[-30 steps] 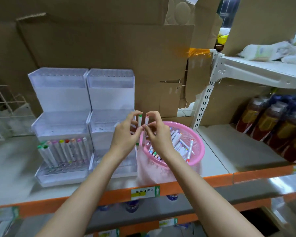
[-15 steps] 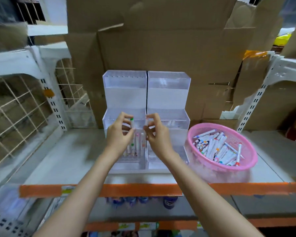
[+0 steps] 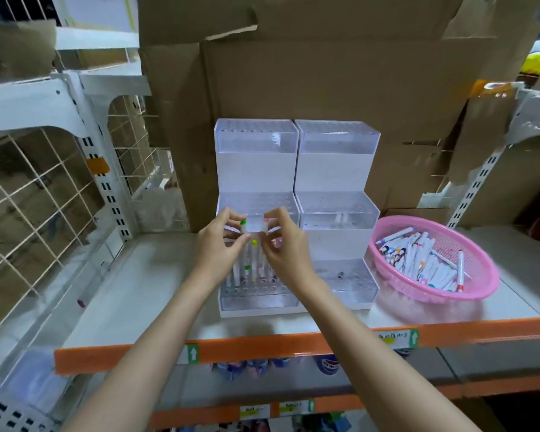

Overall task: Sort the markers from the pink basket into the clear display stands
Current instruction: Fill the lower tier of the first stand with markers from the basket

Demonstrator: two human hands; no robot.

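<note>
The left hand [image 3: 220,246] pinches a slim green-capped white plastic marker [image 3: 243,229] near its cap, the right hand [image 3: 286,246] a pink-capped white marker [image 3: 264,228] — both upright over the lowest tier of the left clear acrylic stepped display stand [image 3: 256,302]. They look light, stiff and slick; a fingertip hold just below the cap should steer the tail into a hole. The rest lie heaped in the round pink plastic mesh basket [image 3: 468,291] — off right.

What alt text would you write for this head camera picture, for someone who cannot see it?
A person's left hand pinches a green-capped marker and the right hand a pink-capped marker over the left clear display stand, whose lowest tier holds a few upright markers. A pink basket of markers sits to the right on the shelf.
</note>
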